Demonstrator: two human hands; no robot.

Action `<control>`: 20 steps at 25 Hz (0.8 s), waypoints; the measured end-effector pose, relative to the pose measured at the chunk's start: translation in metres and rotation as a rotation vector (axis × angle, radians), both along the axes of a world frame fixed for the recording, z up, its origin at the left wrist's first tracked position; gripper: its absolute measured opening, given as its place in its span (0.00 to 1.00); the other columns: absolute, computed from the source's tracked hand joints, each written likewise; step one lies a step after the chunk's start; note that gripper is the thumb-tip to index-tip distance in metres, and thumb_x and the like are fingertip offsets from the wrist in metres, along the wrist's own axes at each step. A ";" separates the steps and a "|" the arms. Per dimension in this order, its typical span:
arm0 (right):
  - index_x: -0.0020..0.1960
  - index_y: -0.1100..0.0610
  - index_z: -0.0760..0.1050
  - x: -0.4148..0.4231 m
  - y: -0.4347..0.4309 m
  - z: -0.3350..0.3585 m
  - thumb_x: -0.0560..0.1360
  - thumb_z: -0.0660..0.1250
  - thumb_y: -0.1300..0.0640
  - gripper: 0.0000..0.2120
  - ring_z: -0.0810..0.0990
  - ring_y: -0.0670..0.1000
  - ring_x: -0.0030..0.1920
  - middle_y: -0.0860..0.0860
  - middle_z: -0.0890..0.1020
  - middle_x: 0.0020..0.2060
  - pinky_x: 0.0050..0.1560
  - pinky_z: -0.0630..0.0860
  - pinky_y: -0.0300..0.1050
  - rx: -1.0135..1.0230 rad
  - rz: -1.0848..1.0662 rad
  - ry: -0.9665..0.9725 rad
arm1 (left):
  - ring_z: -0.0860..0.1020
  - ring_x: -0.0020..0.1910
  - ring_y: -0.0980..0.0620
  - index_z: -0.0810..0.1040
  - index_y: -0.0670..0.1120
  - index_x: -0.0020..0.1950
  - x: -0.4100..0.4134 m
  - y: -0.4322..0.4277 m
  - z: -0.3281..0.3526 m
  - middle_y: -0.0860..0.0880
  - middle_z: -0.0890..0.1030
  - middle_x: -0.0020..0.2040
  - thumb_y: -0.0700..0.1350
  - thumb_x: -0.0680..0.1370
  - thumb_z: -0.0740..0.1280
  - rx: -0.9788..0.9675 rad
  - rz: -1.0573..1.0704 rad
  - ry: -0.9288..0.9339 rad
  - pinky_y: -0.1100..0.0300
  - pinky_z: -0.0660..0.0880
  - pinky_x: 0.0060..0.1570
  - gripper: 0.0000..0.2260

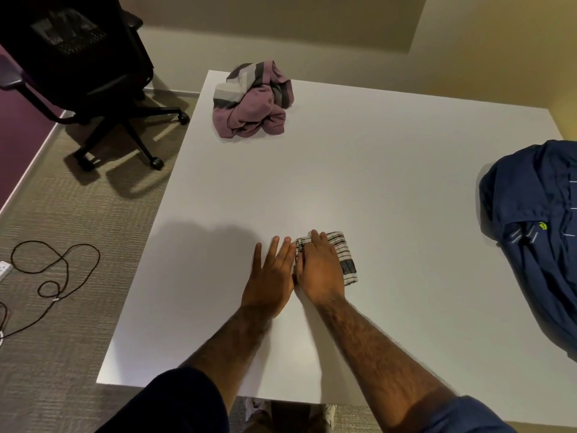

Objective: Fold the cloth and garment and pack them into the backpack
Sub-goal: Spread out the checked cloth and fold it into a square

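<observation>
A small checked white-and-black cloth (342,254) lies folded into a narrow packet near the middle front of the white table (374,182). My right hand (320,270) lies flat on the cloth's left part, fingers straight, pressing it down. My left hand (271,276) rests flat on the bare table right beside it, fingers straight, its fingertips at the cloth's left edge. A crumpled pink garment with grey and white stripes (253,103) sits in a heap at the table's far left corner. A dark blue backpack (537,232) lies at the table's right edge, partly out of view.
A black office chair (81,64) stands on the carpet left of the table. A dark cable (53,270) loops on the floor at the left beside a white power strip (4,270). A wall runs behind the table.
</observation>
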State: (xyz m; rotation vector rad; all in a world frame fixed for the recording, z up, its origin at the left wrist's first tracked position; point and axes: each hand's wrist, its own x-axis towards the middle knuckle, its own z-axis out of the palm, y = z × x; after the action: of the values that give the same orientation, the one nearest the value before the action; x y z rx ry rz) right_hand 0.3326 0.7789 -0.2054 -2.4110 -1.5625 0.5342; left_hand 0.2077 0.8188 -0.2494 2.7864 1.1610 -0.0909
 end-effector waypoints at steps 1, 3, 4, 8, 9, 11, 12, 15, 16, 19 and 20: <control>0.73 0.60 0.71 0.003 -0.002 0.002 0.85 0.53 0.54 0.21 0.61 0.56 0.79 0.56 0.65 0.78 0.79 0.59 0.53 0.054 0.001 0.064 | 0.55 0.82 0.40 0.60 0.43 0.82 0.001 0.001 0.004 0.43 0.62 0.81 0.50 0.84 0.61 0.023 0.019 -0.017 0.36 0.47 0.78 0.27; 0.71 0.60 0.72 0.016 -0.007 0.009 0.83 0.54 0.56 0.20 0.66 0.54 0.76 0.54 0.67 0.77 0.75 0.66 0.52 0.204 -0.040 0.136 | 0.53 0.82 0.40 0.58 0.42 0.82 0.008 0.003 0.014 0.42 0.58 0.82 0.49 0.85 0.56 0.071 0.048 -0.096 0.36 0.49 0.78 0.26; 0.71 0.59 0.72 0.027 -0.010 0.012 0.83 0.55 0.57 0.19 0.68 0.53 0.75 0.53 0.68 0.77 0.75 0.67 0.52 0.278 -0.082 0.131 | 0.52 0.82 0.39 0.57 0.41 0.82 0.015 0.004 0.019 0.41 0.57 0.83 0.48 0.86 0.53 0.090 0.050 -0.147 0.36 0.49 0.78 0.25; 0.78 0.57 0.65 0.072 -0.010 0.014 0.84 0.54 0.58 0.22 0.59 0.54 0.80 0.54 0.63 0.80 0.79 0.57 0.55 0.242 -0.099 0.021 | 0.47 0.82 0.39 0.51 0.41 0.83 0.056 0.003 0.035 0.42 0.51 0.83 0.49 0.86 0.40 0.109 0.015 -0.226 0.37 0.50 0.78 0.26; 0.80 0.57 0.60 0.077 -0.011 0.009 0.85 0.51 0.56 0.23 0.53 0.54 0.81 0.53 0.58 0.81 0.80 0.54 0.56 0.162 -0.030 -0.016 | 0.47 0.82 0.39 0.50 0.42 0.83 0.062 0.001 0.031 0.42 0.50 0.84 0.50 0.86 0.38 0.101 0.013 -0.213 0.37 0.49 0.78 0.26; 0.83 0.55 0.50 0.080 -0.018 -0.005 0.86 0.46 0.50 0.26 0.44 0.53 0.82 0.52 0.50 0.83 0.81 0.47 0.57 0.035 0.114 -0.079 | 0.48 0.83 0.40 0.52 0.43 0.83 0.065 -0.005 0.019 0.43 0.50 0.84 0.51 0.87 0.40 0.058 0.037 -0.181 0.38 0.49 0.78 0.26; 0.83 0.55 0.47 0.080 -0.022 -0.011 0.86 0.45 0.47 0.28 0.41 0.52 0.82 0.52 0.47 0.83 0.81 0.45 0.57 -0.011 0.160 -0.102 | 0.49 0.83 0.41 0.53 0.43 0.83 0.061 -0.007 0.012 0.43 0.51 0.84 0.52 0.86 0.42 0.017 0.055 -0.167 0.38 0.49 0.79 0.26; 0.83 0.55 0.44 0.078 -0.031 -0.025 0.85 0.44 0.44 0.30 0.37 0.52 0.81 0.51 0.43 0.83 0.80 0.42 0.60 -0.062 0.208 -0.174 | 0.51 0.82 0.41 0.54 0.45 0.83 0.051 -0.008 0.001 0.44 0.53 0.84 0.54 0.85 0.51 -0.041 0.047 -0.091 0.38 0.48 0.79 0.28; 0.83 0.55 0.44 0.077 -0.032 -0.028 0.85 0.43 0.43 0.31 0.37 0.52 0.81 0.51 0.43 0.83 0.80 0.42 0.61 -0.063 0.199 -0.193 | 0.51 0.82 0.40 0.54 0.45 0.83 0.051 -0.006 0.002 0.43 0.53 0.84 0.56 0.85 0.52 -0.041 0.033 -0.068 0.38 0.49 0.79 0.29; 0.83 0.55 0.45 0.071 -0.033 -0.034 0.84 0.43 0.43 0.31 0.38 0.54 0.82 0.52 0.44 0.83 0.79 0.44 0.64 -0.068 0.173 -0.252 | 0.50 0.82 0.40 0.54 0.46 0.84 0.053 -0.002 0.004 0.43 0.53 0.84 0.58 0.84 0.45 -0.033 0.009 -0.013 0.37 0.48 0.78 0.31; 0.83 0.55 0.45 0.071 -0.033 -0.035 0.84 0.44 0.43 0.31 0.38 0.54 0.82 0.52 0.44 0.83 0.79 0.45 0.64 -0.070 0.170 -0.268 | 0.49 0.82 0.40 0.53 0.46 0.84 0.053 -0.002 0.003 0.43 0.52 0.84 0.58 0.84 0.43 -0.027 0.004 -0.007 0.37 0.48 0.78 0.30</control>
State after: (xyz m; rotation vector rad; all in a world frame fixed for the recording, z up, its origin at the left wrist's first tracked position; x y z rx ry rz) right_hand 0.4035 0.7457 -0.2407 -2.4997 -1.9003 0.3078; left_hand 0.2602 0.8166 -0.2465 2.7591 1.1551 -0.0959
